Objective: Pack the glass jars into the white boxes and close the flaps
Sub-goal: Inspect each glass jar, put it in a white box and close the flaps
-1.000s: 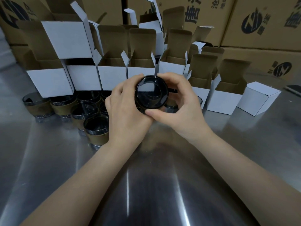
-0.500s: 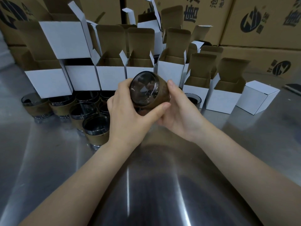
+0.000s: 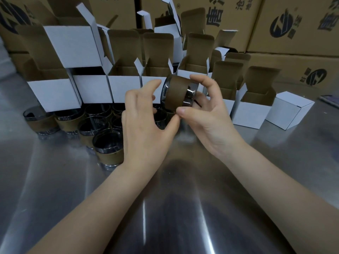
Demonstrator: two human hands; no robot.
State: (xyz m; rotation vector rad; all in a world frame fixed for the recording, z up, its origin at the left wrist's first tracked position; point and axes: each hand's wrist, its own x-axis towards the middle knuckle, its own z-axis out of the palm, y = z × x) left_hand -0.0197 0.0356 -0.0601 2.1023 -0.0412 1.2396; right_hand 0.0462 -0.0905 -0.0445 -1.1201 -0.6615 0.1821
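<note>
A glass jar (image 3: 177, 94) with a brown paper band lies on its side in the air, mouth to the left, shiny base to the right. My right hand (image 3: 207, 123) pinches it between the thumb below and the fingers on top. The fingers of my left hand (image 3: 143, 129) are spread loosely beside the jar's mouth, and its thumb tip touches the jar's lower edge. Several more banded jars (image 3: 108, 143) stand on the steel table to the left. A row of open white boxes (image 3: 124, 88) stands behind them with the flaps up.
More open white boxes (image 3: 251, 114) and one closed white box (image 3: 289, 110) stand at the right. Large brown printed cartons (image 3: 293, 24) are stacked along the back. The steel table (image 3: 55, 189) stretches toward me. A dark flat object lies at the far right edge.
The jar has turned from mouth-toward-me to lying sideways with its mouth to the left. My right hand now pinches it alone, and my left hand has loosened and opened its fingers.
</note>
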